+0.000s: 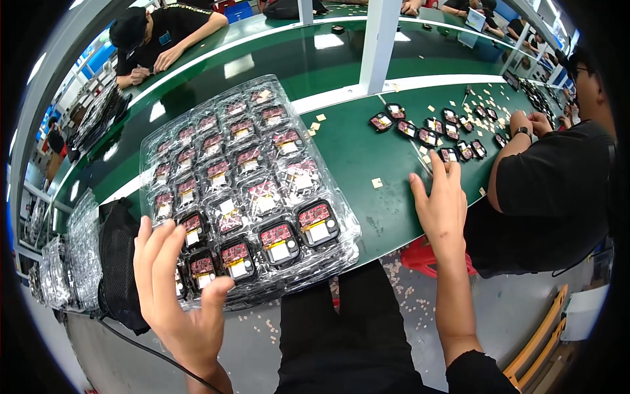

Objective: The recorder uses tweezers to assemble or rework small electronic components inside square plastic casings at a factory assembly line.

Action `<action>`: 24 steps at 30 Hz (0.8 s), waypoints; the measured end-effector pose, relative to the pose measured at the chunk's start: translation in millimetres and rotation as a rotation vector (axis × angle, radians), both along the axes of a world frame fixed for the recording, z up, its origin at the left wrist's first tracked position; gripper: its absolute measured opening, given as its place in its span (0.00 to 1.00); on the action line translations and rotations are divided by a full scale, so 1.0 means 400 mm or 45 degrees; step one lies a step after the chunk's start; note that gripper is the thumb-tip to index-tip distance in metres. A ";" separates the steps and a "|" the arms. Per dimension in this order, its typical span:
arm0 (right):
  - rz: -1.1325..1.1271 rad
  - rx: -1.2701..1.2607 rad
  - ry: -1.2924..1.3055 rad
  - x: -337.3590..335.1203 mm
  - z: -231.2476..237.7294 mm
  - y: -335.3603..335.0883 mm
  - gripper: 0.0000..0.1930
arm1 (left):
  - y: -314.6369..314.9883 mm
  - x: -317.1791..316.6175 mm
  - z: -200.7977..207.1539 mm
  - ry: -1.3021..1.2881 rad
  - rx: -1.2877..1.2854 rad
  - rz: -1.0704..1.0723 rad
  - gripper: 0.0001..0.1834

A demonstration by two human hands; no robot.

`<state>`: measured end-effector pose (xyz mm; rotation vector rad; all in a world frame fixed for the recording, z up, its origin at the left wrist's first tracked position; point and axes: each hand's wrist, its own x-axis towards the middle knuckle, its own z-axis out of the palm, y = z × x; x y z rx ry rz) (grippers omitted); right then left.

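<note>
My left hand (pixel 174 289) is open over the near left corner of a clear plastic blister tray (pixel 349 226), fingers and thumb apart. Rows of pockets fill the tray. Along its near edge, several hold square black-framed electronic modules, such as this one (pixel 317 223), with red circuitry and a white block. Farther pockets show similar parts through the shiny plastic; whether these sit in a lower layer I cannot tell. My right hand (pixel 444 207) reaches across the green bench with fingers stretched out. Its fingertips are just short of a loose module (pixel 449 155), the nearest of a scattered group.
A co-worker in black (pixel 548 190) sits close on the right, arms on the bench. Small pale squares (pixel 377 182) litter the bench. A white post (pixel 377 52) rises behind it. A black mesh bag (pixel 121 262) and stacked clear trays (pixel 83 243) stand left. Another person (pixel 157 39) works opposite.
</note>
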<state>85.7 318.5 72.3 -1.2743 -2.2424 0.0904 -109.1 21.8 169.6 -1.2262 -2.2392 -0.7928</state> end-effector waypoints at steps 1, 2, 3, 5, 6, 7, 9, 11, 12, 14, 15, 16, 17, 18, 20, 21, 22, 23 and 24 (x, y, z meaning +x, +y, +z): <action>-0.103 -0.007 -0.046 -0.002 0.007 0.020 0.27 | 0.006 0.017 -0.013 0.062 0.049 -0.083 0.37; -0.205 -0.015 -0.092 -0.001 0.012 0.035 0.27 | 0.000 0.032 -0.038 0.086 0.101 -0.217 0.32; -0.265 -0.021 -0.132 0.009 0.004 0.055 0.25 | -0.014 0.046 -0.058 0.137 0.045 -0.383 0.32; -0.278 -0.031 -0.123 0.023 0.007 0.063 0.24 | -0.031 0.087 -0.090 0.110 0.025 -0.661 0.28; -0.267 -0.053 -0.095 0.020 0.010 0.056 0.22 | -0.031 0.123 -0.098 0.038 0.053 -0.760 0.25; -0.275 0.005 -0.007 0.023 0.009 0.047 0.18 | -0.010 0.145 -0.106 -0.068 0.102 -0.887 0.19; -0.188 -0.001 0.033 0.048 0.000 0.047 0.18 | 0.017 0.182 -0.137 -0.181 0.160 -1.064 0.15; -0.068 -0.090 0.142 0.055 0.001 0.038 0.15 | 0.029 0.210 -0.180 -0.300 0.142 -1.119 0.16; -0.067 -0.093 0.135 0.057 0.003 0.030 0.15 | 0.033 0.220 -0.197 -0.367 0.120 -1.137 0.18; 0.107 -0.129 0.295 0.067 0.007 0.003 0.16 | 0.050 0.225 -0.220 -0.566 0.089 -1.180 0.18; 0.110 -0.371 0.422 0.057 0.041 -0.041 0.17 | 0.060 0.224 -0.244 -0.738 0.131 -1.165 0.17; 0.175 -0.428 0.299 0.082 0.049 -0.057 0.21 | 0.068 0.227 -0.250 -0.907 0.174 -1.148 0.17; 0.430 -0.438 0.406 0.098 0.056 -0.089 0.24 | 0.070 0.229 -0.248 -1.163 0.222 -1.110 0.16; 0.685 -0.449 0.520 0.107 0.052 -0.119 0.27 | 0.061 0.217 -0.252 -1.352 0.127 -1.108 0.21; 1.166 -0.463 0.659 0.096 0.027 -0.165 0.31 | 0.063 0.252 -0.272 -2.281 0.503 -0.971 0.31; 1.271 -0.489 0.651 0.095 0.027 -0.186 0.31 | 0.067 0.235 -0.287 -2.460 0.499 -1.157 0.36; 1.376 -0.515 0.645 0.095 0.025 -0.205 0.31 | 0.079 0.238 -0.285 -2.600 0.576 -1.168 0.36; 1.422 -0.523 0.580 0.101 0.021 -0.219 0.29 | 0.089 0.241 -0.285 -2.618 0.571 -1.189 0.37; 1.454 -0.542 0.573 0.098 0.014 -0.234 0.27 | 0.091 0.244 -0.289 -2.626 0.572 -1.195 0.37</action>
